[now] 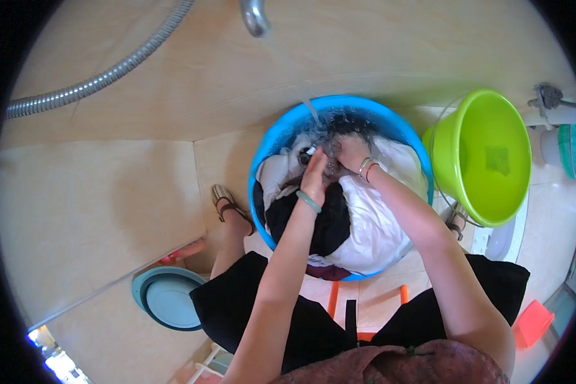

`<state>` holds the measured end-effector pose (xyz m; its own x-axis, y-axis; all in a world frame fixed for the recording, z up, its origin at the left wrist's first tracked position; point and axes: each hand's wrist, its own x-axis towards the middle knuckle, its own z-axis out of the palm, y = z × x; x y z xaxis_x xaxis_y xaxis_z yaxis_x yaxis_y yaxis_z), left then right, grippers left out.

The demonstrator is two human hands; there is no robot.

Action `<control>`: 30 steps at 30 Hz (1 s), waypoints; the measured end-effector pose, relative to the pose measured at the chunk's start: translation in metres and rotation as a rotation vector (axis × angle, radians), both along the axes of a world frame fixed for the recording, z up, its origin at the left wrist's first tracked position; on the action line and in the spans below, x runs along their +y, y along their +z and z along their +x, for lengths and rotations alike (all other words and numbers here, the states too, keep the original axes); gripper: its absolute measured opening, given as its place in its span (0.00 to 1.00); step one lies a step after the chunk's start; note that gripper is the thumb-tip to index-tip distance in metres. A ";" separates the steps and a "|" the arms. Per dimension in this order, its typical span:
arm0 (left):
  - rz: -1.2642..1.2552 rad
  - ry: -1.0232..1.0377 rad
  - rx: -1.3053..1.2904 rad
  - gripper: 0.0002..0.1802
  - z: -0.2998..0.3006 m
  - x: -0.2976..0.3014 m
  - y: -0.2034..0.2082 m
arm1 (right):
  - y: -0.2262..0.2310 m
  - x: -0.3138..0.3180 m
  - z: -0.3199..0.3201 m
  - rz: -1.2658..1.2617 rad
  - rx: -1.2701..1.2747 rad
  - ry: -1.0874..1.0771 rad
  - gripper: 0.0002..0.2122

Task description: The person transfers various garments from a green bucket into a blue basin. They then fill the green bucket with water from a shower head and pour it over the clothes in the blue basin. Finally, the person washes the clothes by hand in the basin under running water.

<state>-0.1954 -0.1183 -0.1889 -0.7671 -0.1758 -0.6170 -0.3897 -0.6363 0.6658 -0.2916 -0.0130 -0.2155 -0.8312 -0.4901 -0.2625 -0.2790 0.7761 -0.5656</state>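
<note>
A blue tub (256, 198) stands between my legs, holding wet clothes: a white garment (374, 224), a black garment (329, 224) and a maroon cloth (326, 272) at the near edge. Water (310, 109) falls into its far side and splashes around both hands. My left hand (315, 176), with a pale green bangle at the wrist, is over the clothes with its fingers stretched out. Close beside it, my right hand (353, 152) reaches down into the splashing water. Its fingers are hidden there, so I cannot see whether they grip cloth.
Above the tub, a metal spout (255, 19) pours the water. A lime green bucket (523, 157) stands right of the tub. Left are a grey-blue basin (148, 276) and a metal hose (109, 78) along the wall. A red-orange container (532, 324) sits at the lower right.
</note>
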 end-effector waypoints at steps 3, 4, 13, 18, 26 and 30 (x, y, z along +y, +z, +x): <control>0.252 -0.048 0.062 0.28 0.005 -0.015 0.004 | 0.053 0.004 0.028 -0.575 0.039 -0.045 0.11; 0.277 -0.026 0.042 0.28 0.001 -0.012 0.014 | 0.074 0.007 0.034 -0.672 0.086 -0.023 0.11; 0.752 0.000 0.331 0.26 0.008 -0.015 0.063 | 0.203 0.024 0.135 -0.652 0.187 0.207 0.18; 0.715 -0.073 0.467 0.31 0.006 0.016 0.094 | 0.198 0.017 0.152 -0.463 0.507 0.049 0.21; 0.739 0.011 0.379 0.28 0.012 0.028 0.123 | 0.198 0.007 0.137 -0.523 0.594 -0.200 0.16; 0.582 0.169 0.362 0.21 0.020 0.041 0.135 | 0.193 0.005 0.122 -0.589 0.557 -0.244 0.13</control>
